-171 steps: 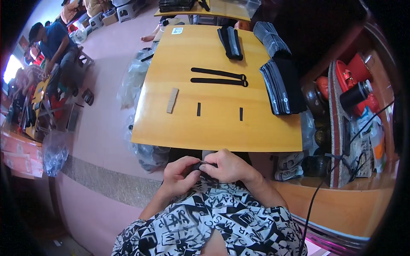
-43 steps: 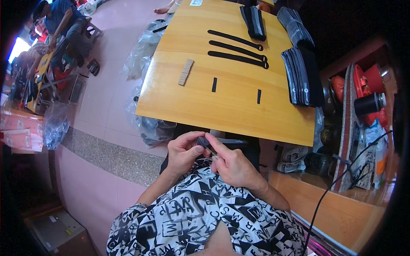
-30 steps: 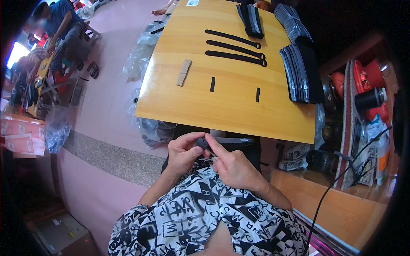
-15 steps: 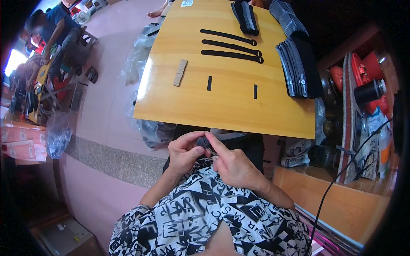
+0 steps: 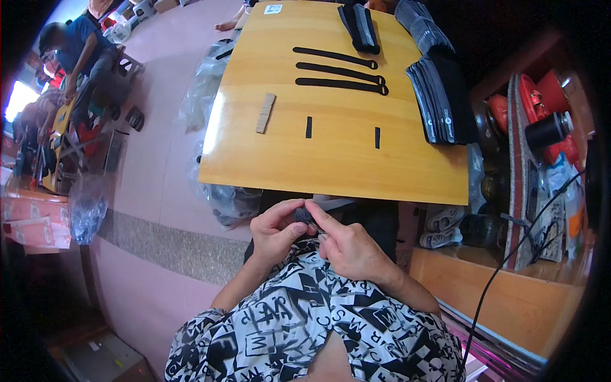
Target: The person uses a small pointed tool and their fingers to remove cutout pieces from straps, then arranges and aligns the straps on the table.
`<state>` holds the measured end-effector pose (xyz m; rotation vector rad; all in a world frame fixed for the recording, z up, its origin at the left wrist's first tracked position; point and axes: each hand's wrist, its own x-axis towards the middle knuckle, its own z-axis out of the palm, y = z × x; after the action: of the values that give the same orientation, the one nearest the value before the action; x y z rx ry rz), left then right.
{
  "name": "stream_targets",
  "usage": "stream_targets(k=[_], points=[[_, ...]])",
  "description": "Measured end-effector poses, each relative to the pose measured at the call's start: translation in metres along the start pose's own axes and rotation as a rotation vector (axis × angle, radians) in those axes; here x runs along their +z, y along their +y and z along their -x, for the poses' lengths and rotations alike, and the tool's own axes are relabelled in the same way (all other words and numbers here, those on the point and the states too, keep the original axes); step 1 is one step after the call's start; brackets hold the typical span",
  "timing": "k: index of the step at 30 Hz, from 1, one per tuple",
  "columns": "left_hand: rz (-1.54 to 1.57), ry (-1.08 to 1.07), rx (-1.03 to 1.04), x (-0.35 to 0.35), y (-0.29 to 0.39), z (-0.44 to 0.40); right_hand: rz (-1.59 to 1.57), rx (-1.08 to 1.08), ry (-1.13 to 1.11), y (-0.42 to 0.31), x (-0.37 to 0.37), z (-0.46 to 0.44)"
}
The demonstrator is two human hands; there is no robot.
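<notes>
Below the table's front edge, close to my body, both hands meet around a small dark ribbed bundle (image 5: 304,215). My left hand (image 5: 275,230) grips its left side, thumb and fingers curled round it. My right hand (image 5: 350,247) pinches it from the right, index finger stretched along its top. Its exact kind is too small and covered to tell. On the wooden table (image 5: 254,162) ahead lie two short black strips (image 5: 309,127) and a stack of small grey-brown pieces (image 5: 265,113). Farther back are three long black straps (image 5: 340,85) with looped ends.
Stacks of black and grey straps (image 5: 433,102) lie on the table's right side, with another bundle (image 5: 359,28) at the back. Clear plastic bags (image 5: 232,200) sit beside the table. A shelf with shoes (image 5: 440,229) and a black cable (image 5: 503,270) is right. Another person (image 5: 86,48) sits far left.
The view has shifted slightly, so the table's contents sit a little farther left. Both hands stay around the dark bundle, with only slight finger movement.
</notes>
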<state>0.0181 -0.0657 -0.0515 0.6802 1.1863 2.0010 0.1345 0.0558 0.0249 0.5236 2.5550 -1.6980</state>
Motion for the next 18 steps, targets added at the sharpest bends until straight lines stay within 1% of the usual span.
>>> stream_targets(k=[4,6,7,10,12,13,16,18], points=[[-0.158,0.03,0.013,0.003,0.003,0.004,-0.055,-0.002,0.028,0.009,0.006,-0.001],[-0.207,0.051,0.076,0.007,0.002,0.004,-0.099,0.01,0.064,0.008,0.013,0.0],[-0.232,0.063,0.106,0.009,0.001,0.003,-0.155,0.016,0.071,0.007,0.015,0.0],[-0.28,0.078,0.102,0.013,0.005,0.003,-0.3,0.03,0.08,0.008,0.021,0.002],[-0.259,0.083,0.093,0.015,0.005,0.004,-0.368,0.027,0.079,0.011,0.023,0.004],[-0.249,0.084,0.09,0.016,0.005,0.005,-0.358,0.034,0.074,0.01,0.022,0.004],[-0.406,0.1,0.118,0.02,0.01,0.004,-0.292,0.045,0.049,0.007,0.014,0.005],[-0.507,0.053,0.306,0.018,0.006,-0.001,-0.19,0.035,0.017,0.005,0.007,0.004]])
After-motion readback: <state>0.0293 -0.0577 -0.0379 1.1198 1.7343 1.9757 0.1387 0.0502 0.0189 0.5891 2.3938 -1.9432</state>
